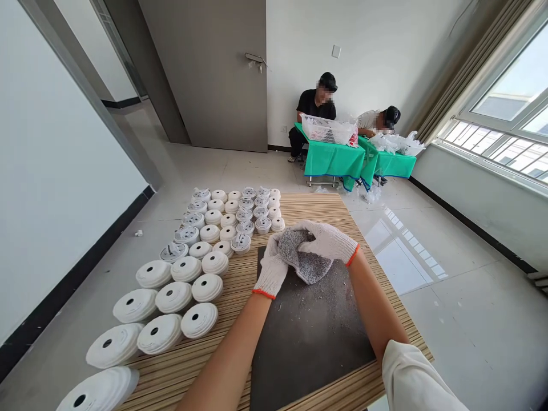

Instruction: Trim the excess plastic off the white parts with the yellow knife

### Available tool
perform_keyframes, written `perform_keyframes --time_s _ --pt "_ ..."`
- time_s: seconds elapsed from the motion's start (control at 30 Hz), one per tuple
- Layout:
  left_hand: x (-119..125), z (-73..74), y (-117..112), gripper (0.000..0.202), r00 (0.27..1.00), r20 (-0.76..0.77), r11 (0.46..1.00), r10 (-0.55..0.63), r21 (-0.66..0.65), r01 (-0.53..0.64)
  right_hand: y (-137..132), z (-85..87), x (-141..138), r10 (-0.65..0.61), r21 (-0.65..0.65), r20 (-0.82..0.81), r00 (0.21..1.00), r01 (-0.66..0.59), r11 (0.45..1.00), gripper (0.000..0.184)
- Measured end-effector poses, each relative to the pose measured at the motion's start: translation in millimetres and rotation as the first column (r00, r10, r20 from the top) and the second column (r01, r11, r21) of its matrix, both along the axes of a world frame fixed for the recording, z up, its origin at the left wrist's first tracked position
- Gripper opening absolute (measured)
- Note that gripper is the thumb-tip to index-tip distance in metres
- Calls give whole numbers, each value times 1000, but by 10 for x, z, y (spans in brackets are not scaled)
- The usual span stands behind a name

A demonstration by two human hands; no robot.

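Head camera: on the striped worktop [242,279], a good way to work would be over the dark mat [317,348], where the cloth [311,267] now sits raised between both hands, so loose grit [303,298] drops there and stays off the white rounds [206,324]. The left hand [273,267] has its grip closed on the cloth's left side, fingers partly hidden; the right hand [333,241] has its grip curled into the folds, thumb inside. A firm, even pinch from both would probably stop the cloth slipping.

The worktop has a fine wood-like stripe; the mat is flat, smooth-looking and dusty. The rounds are squat, ridged discs with a dark central hole, some apparently wrapped in clear plastic. The cloth is fuzzy, speckled grey, bunched and drooping. The gloves are knitted white with orange cuffs; the grit is pale, fine and scattered.
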State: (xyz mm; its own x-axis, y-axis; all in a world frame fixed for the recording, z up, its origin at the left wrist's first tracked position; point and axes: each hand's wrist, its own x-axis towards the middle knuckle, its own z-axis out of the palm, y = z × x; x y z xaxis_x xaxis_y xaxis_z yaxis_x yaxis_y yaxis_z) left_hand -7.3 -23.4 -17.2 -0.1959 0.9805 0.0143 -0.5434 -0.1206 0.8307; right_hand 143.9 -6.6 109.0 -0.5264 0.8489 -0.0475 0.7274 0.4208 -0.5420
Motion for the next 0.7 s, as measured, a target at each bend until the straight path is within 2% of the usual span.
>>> perform_keyframes --time_s 0.1,0.2,0.5,0.7 --pt "-8 1 11 26 994 102 999 -29 27 27 -2 -5 6 -7 -2 -36 999 7 1000 48" --pt "-14 -15 33 23 990 138 999 -15 34 10 6 -27 5 -21 7 -45 999 22 1000 45" --pt "-37 -54 17 23 998 56 999 -1 -53 4 25 -77 9 -33 -3 -40 999 33 999 44" --pt "-39 6 22 31 999 31 1000 14 19 -14 41 -60 41 -29 38 -62 998 31 999 51"
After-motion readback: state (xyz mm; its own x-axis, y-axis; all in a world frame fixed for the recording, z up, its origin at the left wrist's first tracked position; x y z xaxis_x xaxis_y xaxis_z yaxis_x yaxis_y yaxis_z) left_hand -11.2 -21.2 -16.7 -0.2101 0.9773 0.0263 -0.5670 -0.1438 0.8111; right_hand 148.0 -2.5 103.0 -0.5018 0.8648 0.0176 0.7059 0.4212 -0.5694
